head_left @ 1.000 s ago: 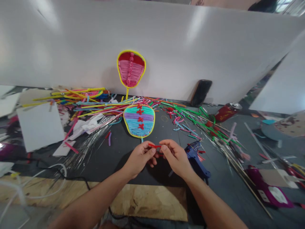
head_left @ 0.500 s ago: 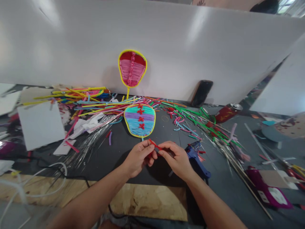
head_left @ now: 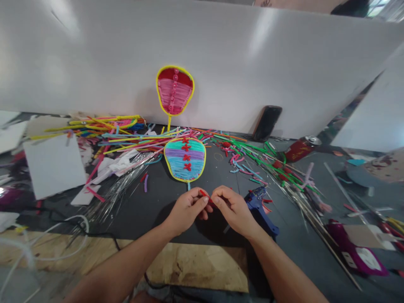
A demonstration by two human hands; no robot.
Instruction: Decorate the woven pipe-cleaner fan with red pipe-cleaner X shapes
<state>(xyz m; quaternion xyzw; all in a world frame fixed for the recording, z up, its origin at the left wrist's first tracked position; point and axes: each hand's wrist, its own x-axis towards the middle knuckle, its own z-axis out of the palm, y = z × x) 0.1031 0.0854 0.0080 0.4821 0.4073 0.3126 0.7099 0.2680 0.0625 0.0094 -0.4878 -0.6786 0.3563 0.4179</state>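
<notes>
Left hand: thumb and forefinger pinched closed on a short, thin red chenille-like strip. Right hand: fingers curled, tips at the strip's near end; cannot tell whether they grip. From the hands, a rounded teal, purple and blue chenille fan with yellow rim lies at eleven o'clock. Done: four red chenille crosses down its middle. Outstanding, in my judgement: the strip, unattached and unfinished. A blue plastic glue gun lies at three o'clock.
</notes>
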